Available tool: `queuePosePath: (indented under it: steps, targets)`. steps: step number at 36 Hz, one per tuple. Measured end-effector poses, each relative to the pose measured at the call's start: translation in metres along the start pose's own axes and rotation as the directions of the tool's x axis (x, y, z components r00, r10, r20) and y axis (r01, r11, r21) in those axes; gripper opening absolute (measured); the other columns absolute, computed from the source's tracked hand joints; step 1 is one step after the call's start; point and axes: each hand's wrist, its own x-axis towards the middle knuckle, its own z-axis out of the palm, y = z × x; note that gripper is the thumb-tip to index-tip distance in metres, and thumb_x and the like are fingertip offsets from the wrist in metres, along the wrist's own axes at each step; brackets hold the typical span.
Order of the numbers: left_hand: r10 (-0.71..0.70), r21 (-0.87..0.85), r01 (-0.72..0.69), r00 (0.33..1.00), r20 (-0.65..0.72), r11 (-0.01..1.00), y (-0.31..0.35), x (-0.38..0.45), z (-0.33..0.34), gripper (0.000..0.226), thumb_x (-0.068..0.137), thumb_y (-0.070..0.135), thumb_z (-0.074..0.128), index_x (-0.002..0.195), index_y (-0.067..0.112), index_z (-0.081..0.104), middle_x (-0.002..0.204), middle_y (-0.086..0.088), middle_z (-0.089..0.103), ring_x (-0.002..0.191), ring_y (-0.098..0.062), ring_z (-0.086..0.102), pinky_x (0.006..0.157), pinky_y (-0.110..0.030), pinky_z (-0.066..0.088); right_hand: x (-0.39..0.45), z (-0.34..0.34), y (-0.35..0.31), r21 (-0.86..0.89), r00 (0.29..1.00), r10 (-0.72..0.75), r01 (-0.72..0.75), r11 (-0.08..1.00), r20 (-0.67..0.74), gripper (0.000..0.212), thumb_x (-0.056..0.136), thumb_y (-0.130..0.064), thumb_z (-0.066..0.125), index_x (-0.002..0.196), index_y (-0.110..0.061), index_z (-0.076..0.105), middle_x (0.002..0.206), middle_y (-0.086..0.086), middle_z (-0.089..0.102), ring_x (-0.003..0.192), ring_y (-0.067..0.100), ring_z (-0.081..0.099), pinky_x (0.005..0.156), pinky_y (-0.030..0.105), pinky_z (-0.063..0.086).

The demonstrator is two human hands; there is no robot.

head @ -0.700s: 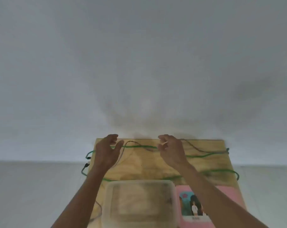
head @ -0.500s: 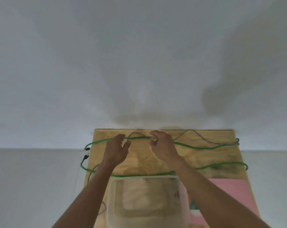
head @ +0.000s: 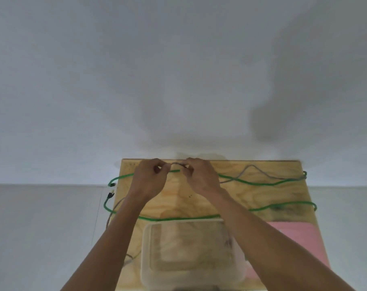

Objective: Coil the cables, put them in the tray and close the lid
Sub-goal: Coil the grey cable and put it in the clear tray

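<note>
no text, label, brand, number or sign can be read anywhere. the pink lid [head: 292, 234] at the right edge of the wooden table [head: 252, 198] shows only a plain pink face, and the clear tray [head: 145, 255] at the near edge carries no legible marking. the green cable [head: 252, 181] and grey cable [head: 254, 168] bear no print that can be made out.

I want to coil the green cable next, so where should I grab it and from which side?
Probably take the green cable at its free end by the left table edge, coming in from the left with the left hand. There the connector hangs clear of the grey cable, so loops can build from one end without tangling.
</note>
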Motion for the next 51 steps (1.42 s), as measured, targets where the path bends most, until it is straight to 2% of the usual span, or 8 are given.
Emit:
queuePosePath:
  steps: [10,16,23,26,39,42,45,51]
  targets:
    - [0.124,-0.005,-0.13,0.955,-0.271,0.992,0.067,-0.051,-0.063,0.024,0.093,0.034,0.065,0.079,0.017,0.074,0.056,0.003,0.058,0.054,-0.013,0.052,0.059,-0.027,0.039,-0.04,-0.081,0.003,-0.228,0.97,-0.077,0.023,0.973,-0.231,0.017,0.097,-0.031,0.052,0.104,-0.027,0.066,0.102,-0.001,0.061,0.093,0.026,0.063,0.067,0.03,0.04]
    - [0.217,-0.006,-0.241,0.885,-0.413,0.97,0.1,-0.086,-0.082,0.026,0.094,0.035,0.063,0.085,0.013,0.074,0.061,-0.001,0.058,0.058,-0.016,0.052,0.062,-0.03,0.045,-0.07,-0.138,-0.026,-0.174,0.849,-0.201,0.131,0.976,-0.488,0.019,0.098,-0.031,0.054,0.105,-0.025,0.071,0.095,-0.002,0.057,0.08,0.023,0.063,0.061,0.027,0.035]
    - [0.255,-0.101,-0.353,0.818,-0.515,0.93,0.13,-0.118,-0.083,0.023,0.098,0.033,0.058,0.093,0.013,0.069,0.06,0.0,0.051,0.054,-0.014,0.046,0.047,-0.021,0.04,-0.098,-0.184,-0.068,-0.099,0.598,-0.309,0.357,0.929,-0.74,0.016,0.096,-0.025,0.06,0.101,-0.019,0.073,0.093,0.0,0.057,0.075,0.019,0.063,0.057,0.027,0.044]
    - [0.227,-0.202,-0.381,0.818,-0.528,0.902,0.141,-0.125,-0.085,0.021,0.094,0.035,0.058,0.091,0.018,0.069,0.059,0.001,0.05,0.057,-0.018,0.046,0.059,-0.032,0.044,-0.107,-0.204,-0.085,-0.115,0.485,-0.356,0.458,0.882,-0.799,0.013,0.093,-0.021,0.063,0.097,-0.017,0.074,0.09,0.003,0.057,0.072,0.019,0.063,0.059,0.031,0.051]
    - [0.316,-0.405,-0.606,0.747,-0.585,0.685,0.204,-0.149,-0.125,0.024,0.101,0.026,0.053,0.101,0.009,0.07,0.065,-0.002,0.048,0.052,-0.012,0.043,0.049,-0.024,0.043,-0.143,-0.304,-0.191,-0.384,-0.095,-0.48,0.739,0.553,-0.872,0.008,0.086,-0.009,0.072,0.092,-0.006,0.077,0.081,0.009,0.062,0.063,0.012,0.064,0.058,0.024,0.056]
    - [0.341,-0.44,-0.608,0.766,-0.545,0.661,0.208,-0.151,-0.13,0.024,0.102,0.024,0.052,0.1,0.008,0.069,0.065,-0.002,0.045,0.053,-0.011,0.041,0.049,-0.023,0.041,-0.147,-0.312,-0.211,-0.327,-0.055,-0.483,0.802,0.5,-0.874,0.009,0.085,-0.009,0.072,0.092,-0.007,0.077,0.081,0.005,0.065,0.063,0.015,0.067,0.06,0.022,0.057]
    - [0.331,-0.509,-0.576,0.804,-0.494,0.64,0.209,-0.149,-0.131,0.023,0.102,0.022,0.051,0.096,0.009,0.067,0.064,-0.002,0.044,0.053,-0.013,0.038,0.049,-0.023,0.039,-0.145,-0.309,-0.223,-0.167,0.1,-0.442,0.834,0.526,-0.892,0.012,0.082,-0.009,0.069,0.091,-0.011,0.076,0.084,0.005,0.072,0.067,0.018,0.07,0.066,0.03,0.059]
    - [0.159,-0.804,-0.368,0.929,-0.333,0.467,0.208,-0.142,-0.137,0.019,0.102,0.014,0.049,0.088,0.009,0.061,0.054,0.005,0.036,0.044,-0.01,0.028,0.039,-0.022,0.024,-0.135,-0.297,-0.215,0.167,0.615,-0.434,0.681,0.713,-0.659,0.031,0.084,-0.014,0.068,0.115,-0.013,0.068,0.076,-0.004,0.072,0.071,0.014,0.075,0.074,0.037,0.061]
